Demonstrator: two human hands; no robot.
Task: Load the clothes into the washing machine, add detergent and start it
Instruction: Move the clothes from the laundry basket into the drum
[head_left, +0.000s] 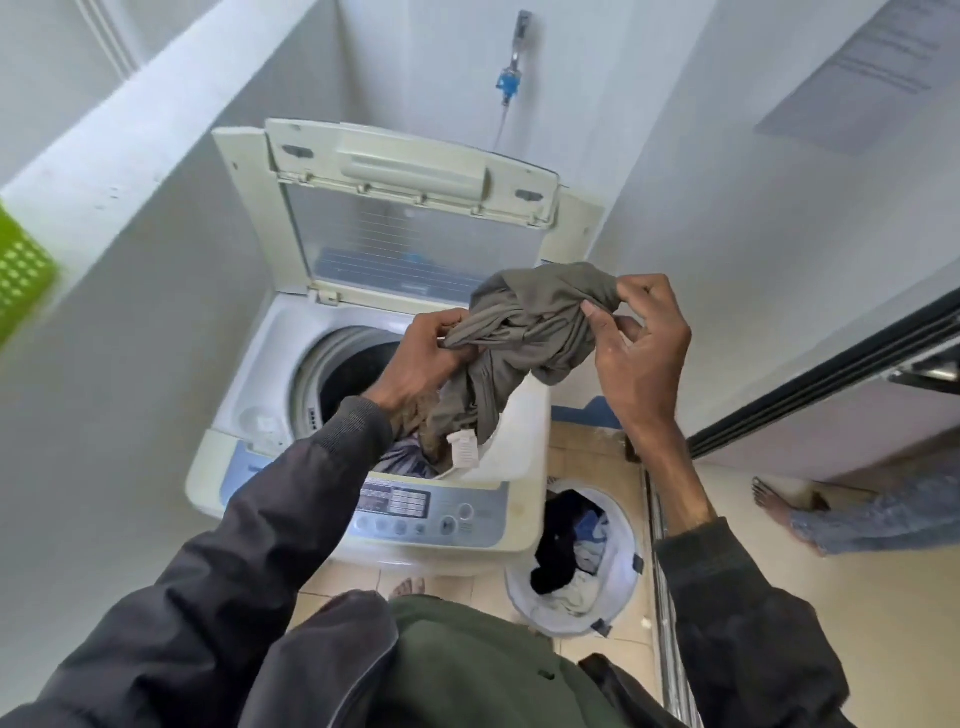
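Now I see both hands up over the washing machine (511, 441), and its lid (415, 218) stands open at the back. My left hand (421, 358) and right hand (641, 338) each pinch the grey-green cloth (524, 338), which hangs above the tub's right edge. More clothes lie in the white basket (621, 587) on the floor, just beside the machine's right front corner.

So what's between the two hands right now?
In the head view, a bunched olive-grey garment spans between left hand and right hand, both gripping it.
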